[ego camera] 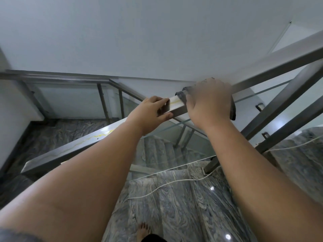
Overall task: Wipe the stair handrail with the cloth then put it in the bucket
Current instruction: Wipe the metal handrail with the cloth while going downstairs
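A square steel handrail [73, 147] runs from lower left up to the right across the view, with yellowish streaks on its top face. My left hand [152, 110] grips the rail near the middle, fingers curled over its top and side. Just to its right, my right hand [208, 102] presses a dark grey cloth [232, 110] onto the rail; the cloth pokes out at both sides of the hand and hangs down past the rail. The right hand is blurred. No bucket is in view.
Glass panels [192, 142] and steel posts [272, 112] stand under the rail. Marbled grey stairs [157, 154] drop away below, and a landing [174, 206] lies under my bare foot [143, 231]. A white cord [166, 184] trails across the floor. A white wall is ahead.
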